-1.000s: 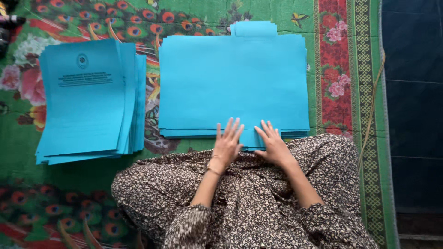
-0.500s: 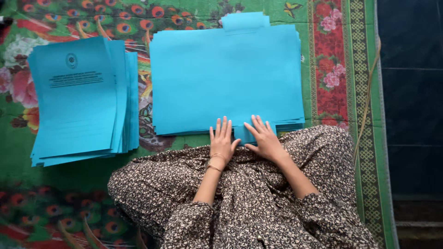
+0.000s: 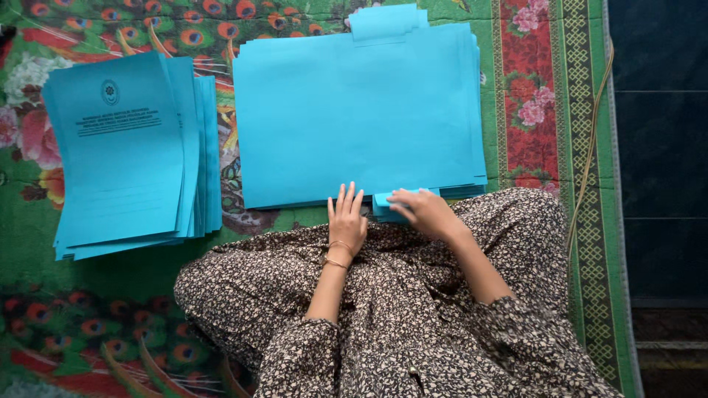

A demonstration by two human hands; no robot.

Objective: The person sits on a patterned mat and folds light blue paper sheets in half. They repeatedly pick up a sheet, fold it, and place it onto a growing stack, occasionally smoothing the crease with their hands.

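**Desk:** What do you have in the head view?

**Operator:** I see a person seated on a green floral mat with peacock-feather print, lap covered by a brown dotted dress. In front of the knees lies a large stack of blank turquoise paper folders with a tab at the top edge.

**Desk:** And the hands?

**Operator:** The left hand lies flat, fingers straight and slightly fanned, fingertips touching the near edge of the stack; thin gold bangles ring the wrist. The right hand is curled, fingers bent down onto a small turquoise flap sticking out from the stack's near edge. I cannot tell whether it pinches the flap or only presses on it.

**Desk:** Anything else nearby?

**Operator:** To the person's left, well apart from both hands, I see a second pile of turquoise printed covers with a round emblem, fanned slightly. A thin yellowish cord runs along the mat's right border, beside dark floor tiles.
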